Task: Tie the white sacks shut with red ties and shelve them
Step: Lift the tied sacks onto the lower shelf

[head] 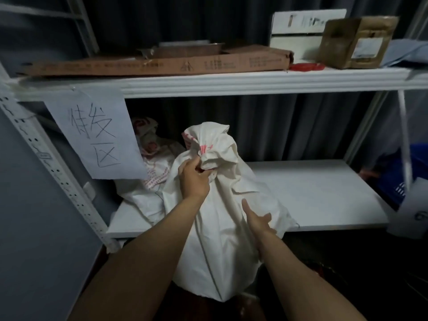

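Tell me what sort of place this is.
Probably a storeroom or dispatch area: white metal shelving, a handwritten paper sign taped to it, a flat cardboard box on the top shelf, and a white sack held at the lower shelf.

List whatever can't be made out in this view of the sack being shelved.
Head view only.
Neck of the white sack: the left hand grips it, hiding any red tie.
The sack behind: partly covered by the paper sign and the white sack.
The red things on the top shelf: too blurred to identify.
Sack's bottom: lost in the dark.
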